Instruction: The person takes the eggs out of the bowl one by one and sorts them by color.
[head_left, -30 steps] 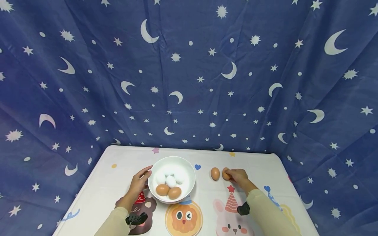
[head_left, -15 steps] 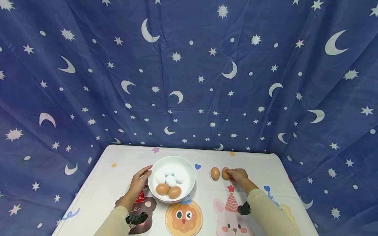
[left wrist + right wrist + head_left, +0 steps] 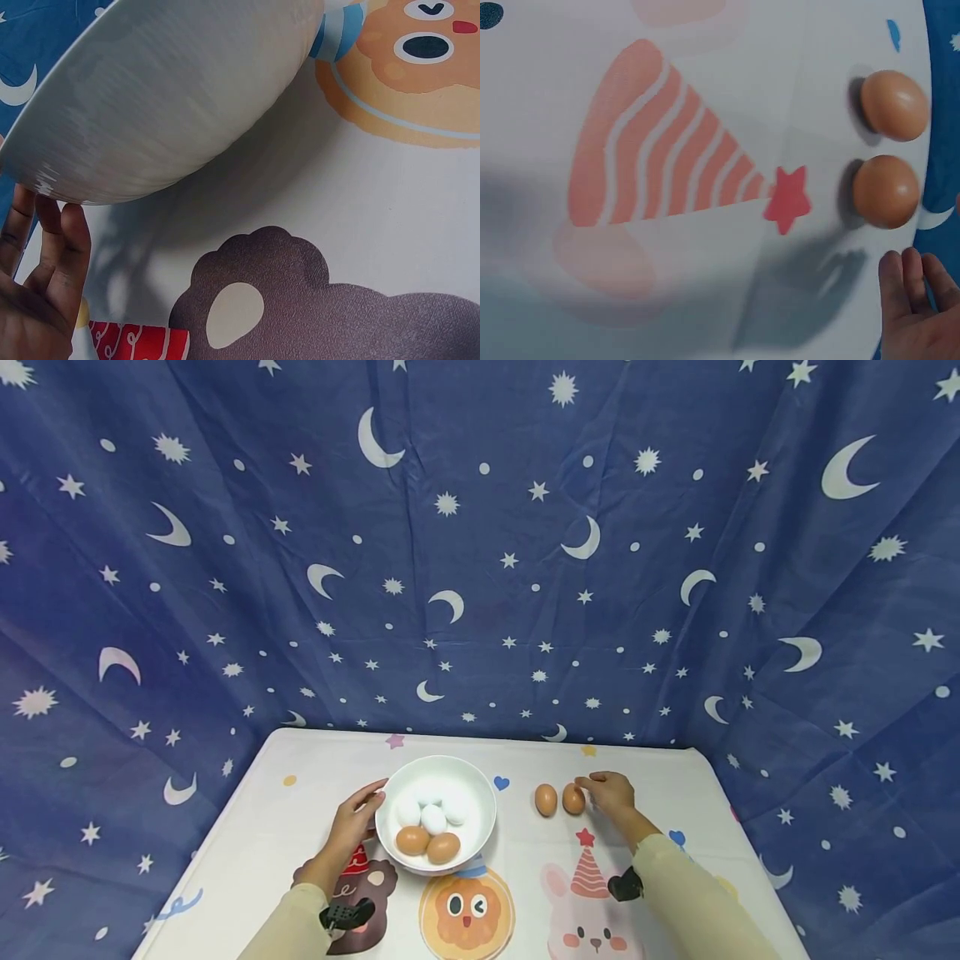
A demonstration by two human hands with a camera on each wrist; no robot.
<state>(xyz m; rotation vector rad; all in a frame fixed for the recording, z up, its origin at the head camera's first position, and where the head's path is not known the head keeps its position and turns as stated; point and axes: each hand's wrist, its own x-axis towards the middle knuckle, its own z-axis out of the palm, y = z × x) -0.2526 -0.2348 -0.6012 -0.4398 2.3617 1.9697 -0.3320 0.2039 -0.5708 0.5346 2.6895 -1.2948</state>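
Note:
A white bowl (image 3: 480, 839) with several white eggs (image 3: 433, 820) and two brown eggs (image 3: 443, 848) in it stands left of the middle of the table. My left hand (image 3: 356, 817) holds the bowl at its left side; the left wrist view has its fingertips against the bowl's outer wall (image 3: 172, 97). To the right, two loose brown eggs lie side by side: a left egg (image 3: 546, 800) and a right egg (image 3: 573, 799). Just beyond the right egg is my right hand (image 3: 609, 793), its fingers loosely extended and apart from the egg in the right wrist view.
A white cloth (image 3: 247, 860) with printed cartoon animals and party hats covers the table. Behind it and at both sides hangs a blue curtain (image 3: 480, 568) with moons and stars. Black wrist cameras (image 3: 348, 914) sit on both wrists.
My right hand has let go of the right brown egg and drawn back slightly to the right and away. That egg now stands a little closer to the other one. The left hand stays put.

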